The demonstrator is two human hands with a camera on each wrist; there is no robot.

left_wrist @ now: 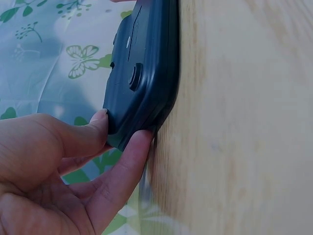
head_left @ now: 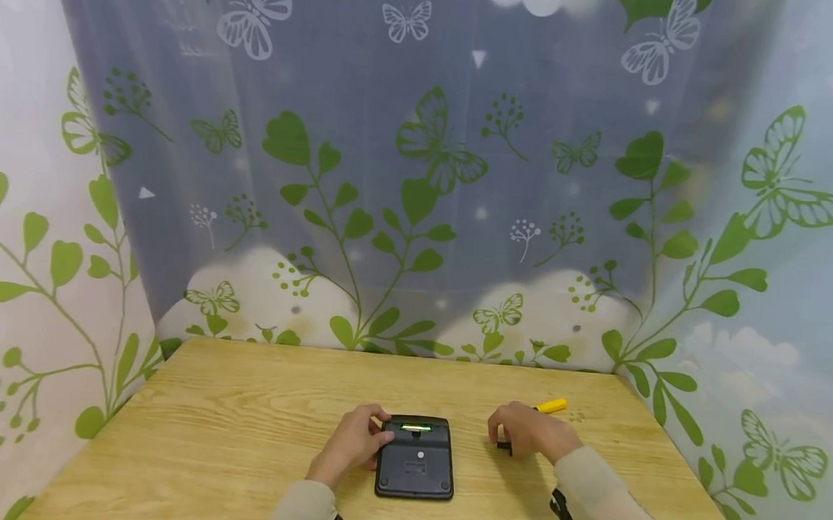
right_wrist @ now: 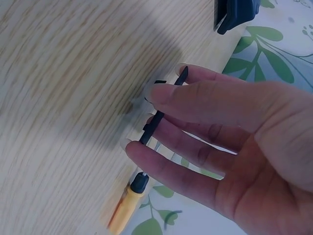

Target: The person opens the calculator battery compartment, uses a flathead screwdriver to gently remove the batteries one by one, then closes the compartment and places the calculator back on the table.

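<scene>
A black calculator (head_left: 415, 473) lies back side up on the table, its battery slot uncovered at the far end with a greenish battery (head_left: 417, 428) in it. My left hand (head_left: 353, 443) pinches the calculator's far left corner, thumb on the back face and a finger against the side edge, as the left wrist view shows. To the right of it, my right hand (head_left: 529, 431) holds a small black battery cover (right_wrist: 155, 121) just above the table, between thumb and fingertips. Behind that hand lies a screwdriver (right_wrist: 128, 203) with a yellow handle.
The wooden table (head_left: 261, 385) ends at the back against a curtain (head_left: 362, 210) with printed leaves and butterflies. Similar printed cloth (head_left: 760, 309) hangs along both sides.
</scene>
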